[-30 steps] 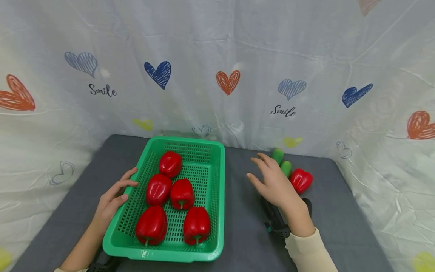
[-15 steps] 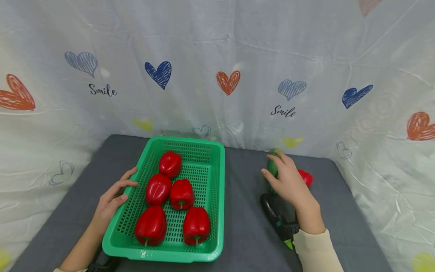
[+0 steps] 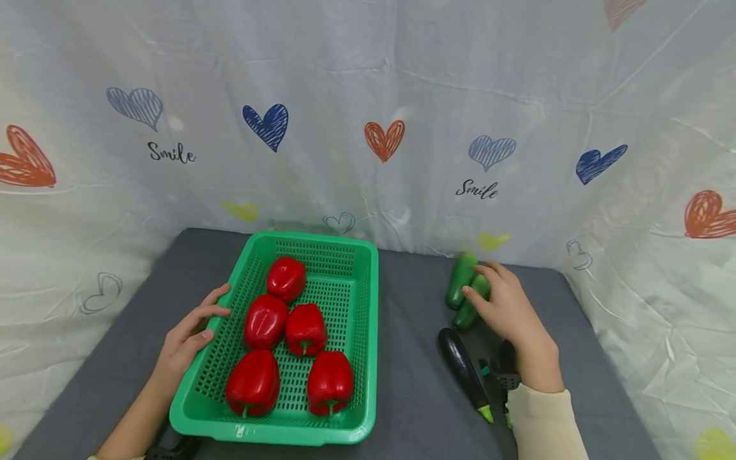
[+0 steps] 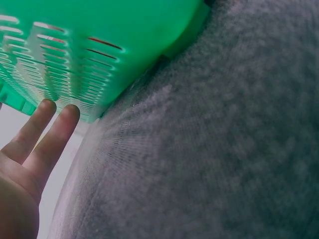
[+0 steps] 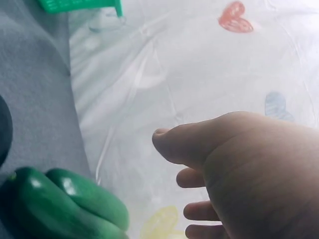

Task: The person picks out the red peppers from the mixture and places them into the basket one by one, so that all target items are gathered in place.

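My left hand (image 3: 184,345) lies along the left side of a green plastic basket (image 3: 372,332), fingers extended and touching its rim. In the left wrist view, two fingers (image 4: 55,142) stand straight by the basket's slotted wall. Several red bell peppers (image 3: 268,319) sit inside the basket. My right hand (image 3: 514,313) hovers with relaxed fingers over two green cucumbers (image 3: 462,278) at the back right, holding nothing. In the right wrist view, its thumb (image 5: 184,144) is apart from the cucumbers (image 5: 55,206). The red bell pepper beyond this hand is hidden now.
A dark eggplant (image 3: 460,364) with a green stem end lies in front of the cucumbers. Another dark eggplant (image 3: 507,356) shows partly beneath my right wrist. Behind the grey-covered table (image 3: 408,383) hangs a white curtain (image 3: 322,179) printed with hearts.
My right hand has moved right across the cucumbers, uncovering them and an eggplant, and covering the loose red bell pepper. My left hand and the basket stay put.
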`<move>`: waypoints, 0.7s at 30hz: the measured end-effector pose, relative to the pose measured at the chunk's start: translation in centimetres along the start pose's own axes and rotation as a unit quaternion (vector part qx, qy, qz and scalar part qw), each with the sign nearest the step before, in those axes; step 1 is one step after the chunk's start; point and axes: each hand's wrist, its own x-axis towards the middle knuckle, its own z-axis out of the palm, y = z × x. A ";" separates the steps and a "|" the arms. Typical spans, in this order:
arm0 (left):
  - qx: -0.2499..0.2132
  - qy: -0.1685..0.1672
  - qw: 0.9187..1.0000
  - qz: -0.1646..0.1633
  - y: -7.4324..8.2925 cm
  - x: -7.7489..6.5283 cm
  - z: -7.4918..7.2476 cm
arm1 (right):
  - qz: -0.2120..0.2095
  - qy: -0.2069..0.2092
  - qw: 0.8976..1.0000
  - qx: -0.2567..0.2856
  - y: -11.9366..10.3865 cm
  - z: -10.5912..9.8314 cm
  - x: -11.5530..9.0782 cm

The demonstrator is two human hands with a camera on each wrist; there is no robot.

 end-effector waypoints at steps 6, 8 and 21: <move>-0.004 -0.004 1.000 0.005 0.0 0.0 -0.1 | 0.006 -0.007 1.000 -0.006 1.2 -0.5 -0.3; -0.007 -0.005 1.000 0.005 0.1 0.0 0.0 | 0.017 -0.015 1.000 -0.008 1.6 -0.6 -0.4; -0.006 -0.003 1.000 0.014 0.0 0.0 0.0 | 0.065 -0.054 0.996 -0.011 3.7 -1.4 -1.0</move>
